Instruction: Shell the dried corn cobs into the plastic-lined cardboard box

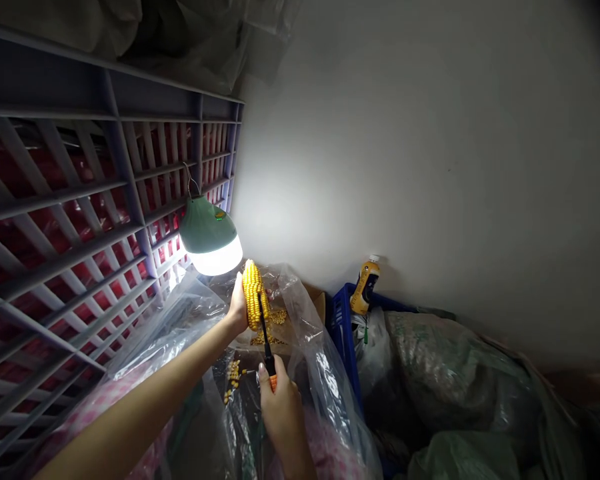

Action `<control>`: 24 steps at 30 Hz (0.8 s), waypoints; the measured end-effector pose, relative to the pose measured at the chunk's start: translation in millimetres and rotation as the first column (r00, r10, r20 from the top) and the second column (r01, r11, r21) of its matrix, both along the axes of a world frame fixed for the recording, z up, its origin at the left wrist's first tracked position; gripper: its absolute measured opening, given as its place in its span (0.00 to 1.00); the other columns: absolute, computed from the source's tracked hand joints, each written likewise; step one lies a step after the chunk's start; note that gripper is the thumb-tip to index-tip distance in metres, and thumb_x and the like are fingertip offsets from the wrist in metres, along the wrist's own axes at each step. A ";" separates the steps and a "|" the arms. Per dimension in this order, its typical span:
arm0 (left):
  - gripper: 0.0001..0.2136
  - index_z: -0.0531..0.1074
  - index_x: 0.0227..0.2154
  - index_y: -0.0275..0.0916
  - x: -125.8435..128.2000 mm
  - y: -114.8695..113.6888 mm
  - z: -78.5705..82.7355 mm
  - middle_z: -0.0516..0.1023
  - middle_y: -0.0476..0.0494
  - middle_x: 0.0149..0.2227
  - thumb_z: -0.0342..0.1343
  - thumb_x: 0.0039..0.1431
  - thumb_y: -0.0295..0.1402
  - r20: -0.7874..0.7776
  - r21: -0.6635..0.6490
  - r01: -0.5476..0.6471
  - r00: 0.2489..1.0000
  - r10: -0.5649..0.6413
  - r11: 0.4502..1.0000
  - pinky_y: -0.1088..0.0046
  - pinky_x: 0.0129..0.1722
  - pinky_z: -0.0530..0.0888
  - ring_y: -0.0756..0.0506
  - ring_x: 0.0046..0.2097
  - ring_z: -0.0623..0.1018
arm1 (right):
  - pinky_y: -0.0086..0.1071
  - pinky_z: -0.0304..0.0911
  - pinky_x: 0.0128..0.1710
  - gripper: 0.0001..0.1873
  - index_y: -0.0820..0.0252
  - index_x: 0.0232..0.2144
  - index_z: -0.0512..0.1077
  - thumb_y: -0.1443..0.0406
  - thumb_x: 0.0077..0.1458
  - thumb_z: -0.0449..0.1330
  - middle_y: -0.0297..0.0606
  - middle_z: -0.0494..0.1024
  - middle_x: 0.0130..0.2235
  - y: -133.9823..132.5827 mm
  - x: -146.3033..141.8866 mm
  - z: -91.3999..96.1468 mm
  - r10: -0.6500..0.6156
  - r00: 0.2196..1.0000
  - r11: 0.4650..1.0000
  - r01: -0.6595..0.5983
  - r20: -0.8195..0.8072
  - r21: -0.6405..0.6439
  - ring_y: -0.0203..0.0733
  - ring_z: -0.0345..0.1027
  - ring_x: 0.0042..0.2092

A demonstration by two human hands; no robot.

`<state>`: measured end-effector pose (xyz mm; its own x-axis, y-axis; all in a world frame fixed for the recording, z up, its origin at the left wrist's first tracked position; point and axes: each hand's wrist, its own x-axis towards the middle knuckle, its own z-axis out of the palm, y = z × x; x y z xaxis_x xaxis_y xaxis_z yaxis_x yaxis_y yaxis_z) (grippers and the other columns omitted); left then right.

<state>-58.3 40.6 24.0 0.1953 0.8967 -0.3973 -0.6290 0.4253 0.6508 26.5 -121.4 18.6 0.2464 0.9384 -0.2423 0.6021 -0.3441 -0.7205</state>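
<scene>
Yellow corn cob, long and tapering (253, 293), upright at centre, tilted slightly; clasped at 9 o'clock by the left hand (237, 308), its far fingers hidden. Right hand (283, 403), below at 6 o'clock, grips the orange-and-black handle of a slim dark-shafted tool (266, 340); its tip appears to meet the kernels, exact contact unclear.

Step in hand, judged: prising kernels loose. Next move seems to call for a steady left hold and a push along one row, clear of the left fingers.

Counts: cob, 1; tool, 1; loose yellow kernels (279, 317), too many to count, at 5 to 7 o'clock on crumpled clear plastic sheeting (325, 373); round green-topped lit lamp (211, 230), 1, at 10; lilac slatted plastic crate (143, 223), 1, at 9; blue plastic crate (344, 317), 1, at 3, with 1 yellow white-capped bottle (364, 288).
</scene>
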 end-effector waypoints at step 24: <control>0.28 0.66 0.27 0.38 -1.4 6.6 -6.8 0.70 0.43 0.17 0.34 0.50 0.59 -0.192 0.002 0.003 0.981 -0.002 1.000 0.67 0.20 0.70 0.44 0.20 0.72 | 0.34 0.58 0.31 0.21 0.67 0.49 0.63 0.68 0.53 0.47 0.53 0.76 0.34 8.9 -14.4 4.6 0.023 0.976 0.990 0.008 0.219 -0.142 0.52 0.71 0.37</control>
